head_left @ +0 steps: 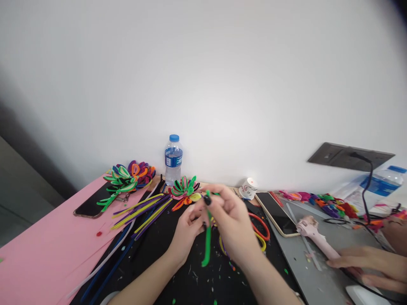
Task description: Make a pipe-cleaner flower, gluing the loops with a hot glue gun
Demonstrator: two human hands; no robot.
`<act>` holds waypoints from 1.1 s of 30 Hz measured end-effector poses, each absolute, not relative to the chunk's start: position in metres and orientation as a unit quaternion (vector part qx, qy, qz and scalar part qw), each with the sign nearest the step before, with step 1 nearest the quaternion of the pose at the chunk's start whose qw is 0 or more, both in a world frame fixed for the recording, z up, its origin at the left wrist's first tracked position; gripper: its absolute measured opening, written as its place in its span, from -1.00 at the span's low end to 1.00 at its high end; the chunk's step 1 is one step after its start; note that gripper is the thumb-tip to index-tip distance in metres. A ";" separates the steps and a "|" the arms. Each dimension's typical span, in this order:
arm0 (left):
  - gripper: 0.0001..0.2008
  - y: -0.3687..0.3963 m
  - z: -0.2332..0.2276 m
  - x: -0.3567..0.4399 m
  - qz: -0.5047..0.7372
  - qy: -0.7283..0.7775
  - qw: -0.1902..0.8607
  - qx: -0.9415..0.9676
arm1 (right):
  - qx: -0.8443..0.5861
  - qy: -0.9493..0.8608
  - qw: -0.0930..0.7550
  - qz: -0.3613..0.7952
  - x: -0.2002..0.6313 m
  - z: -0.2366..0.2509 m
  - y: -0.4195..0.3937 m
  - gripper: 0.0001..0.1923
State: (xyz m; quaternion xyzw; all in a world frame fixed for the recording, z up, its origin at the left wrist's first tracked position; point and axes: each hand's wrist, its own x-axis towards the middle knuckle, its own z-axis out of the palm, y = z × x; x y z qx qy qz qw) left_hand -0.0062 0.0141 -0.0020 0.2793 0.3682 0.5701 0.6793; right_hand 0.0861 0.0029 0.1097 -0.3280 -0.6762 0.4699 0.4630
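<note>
A green pipe cleaner (207, 248) hangs down between my hands over the black mat, its lower end bent. The thumb and fingers of my right hand (233, 216) pinch its upper part. Curled fingers of my left hand (187, 228) meet it from the other side, partly hidden behind the right. Just behind my hands lies a multicoloured pipe-cleaner flower (184, 190). Orange-red-handled and yellow loops (261, 226) show beyond my right wrist. Yellow and purple pipe cleaners (140, 214) fan out to the left.
A water bottle (173, 161) and a paper cup (248, 188) stand along the wall. Phones (93, 201) lie on both sides, near more pipe-cleaner flowers (130, 180). At right, another person's hand (369, 264) is at a pink glue gun (318, 241) with a black cord.
</note>
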 end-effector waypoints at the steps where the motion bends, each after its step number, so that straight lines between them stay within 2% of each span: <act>1: -0.70 0.014 -0.002 -0.006 0.577 0.371 0.665 0.296 | -0.324 -0.622 0.480 0.528 0.100 0.110 0.005 -0.84; 5: -0.75 0.013 -0.003 -0.007 0.577 0.390 0.634 0.335 | -0.374 -0.510 0.505 0.587 0.147 0.094 0.015 -0.84; 13: -0.79 0.011 0.001 -0.007 0.551 0.416 0.617 0.377 | -0.501 -0.577 0.431 0.480 0.185 0.027 0.027 -0.78; 16: -0.76 0.010 0.002 -0.006 0.539 0.428 0.617 0.382 | -0.498 -0.579 0.414 0.495 0.189 0.022 0.025 -0.72; 21: -0.73 0.008 0.005 -0.005 0.522 0.438 0.631 0.371 | -0.428 -0.467 0.473 0.612 0.190 0.028 0.024 -0.70; 27: -0.75 0.006 0.005 -0.004 0.497 0.439 0.640 0.388 | -0.409 -0.405 0.566 0.590 0.196 0.027 0.028 -0.85; 33: -0.79 0.005 0.007 -0.004 0.487 0.447 0.634 0.400 | -0.401 -0.310 0.576 0.641 0.198 0.023 0.029 -0.79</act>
